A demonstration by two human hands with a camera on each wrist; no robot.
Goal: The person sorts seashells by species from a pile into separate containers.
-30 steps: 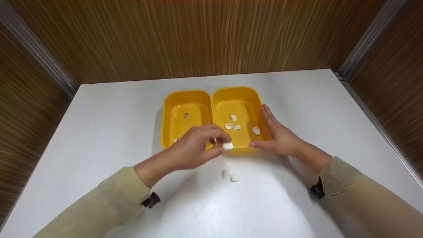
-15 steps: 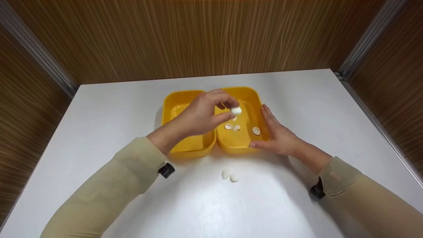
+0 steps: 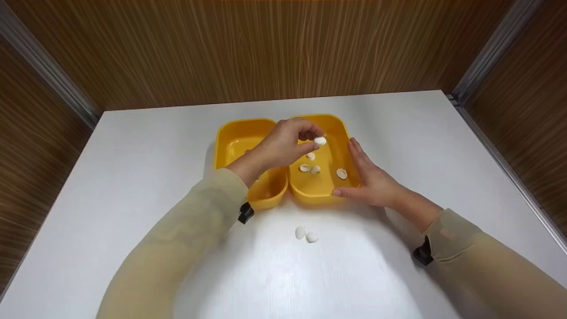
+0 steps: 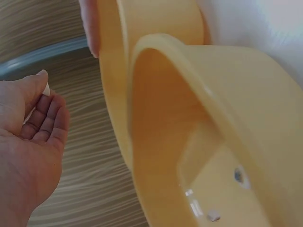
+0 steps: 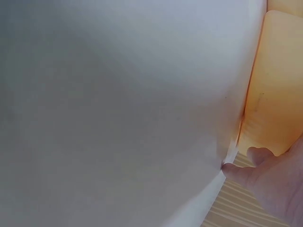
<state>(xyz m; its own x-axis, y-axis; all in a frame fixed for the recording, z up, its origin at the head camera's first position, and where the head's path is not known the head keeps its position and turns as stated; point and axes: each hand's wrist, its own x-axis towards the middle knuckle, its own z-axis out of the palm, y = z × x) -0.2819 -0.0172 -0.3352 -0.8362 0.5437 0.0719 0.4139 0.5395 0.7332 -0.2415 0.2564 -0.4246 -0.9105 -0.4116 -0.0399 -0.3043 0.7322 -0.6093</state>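
Two yellow tubs stand side by side on the white table. My left hand (image 3: 310, 142) reaches over the right tub (image 3: 332, 122) and pinches a white shell (image 3: 320, 141) between thumb and fingertips above its floor. Several pale shells (image 3: 310, 167) lie inside that tub. My right hand (image 3: 363, 173) lies flat against the right tub's outer right wall, fingers straight, thumb along the near corner. The left tub (image 3: 230, 133) holds a small shell, seen in the left wrist view as a speck (image 4: 240, 176). Two more white shells (image 3: 305, 234) lie on the table in front of the tubs.
The white table (image 3: 133, 155) is ringed by brown wood-grain walls with metal corner strips (image 3: 483, 48). Bare tabletop spreads left, right and in front of the tubs. Both sleeves are beige with black wrist mounts.
My left hand carried the white shell from the tubs' near edge up and over the right tub, then slightly farther back. The right hand has stayed against the tub wall.
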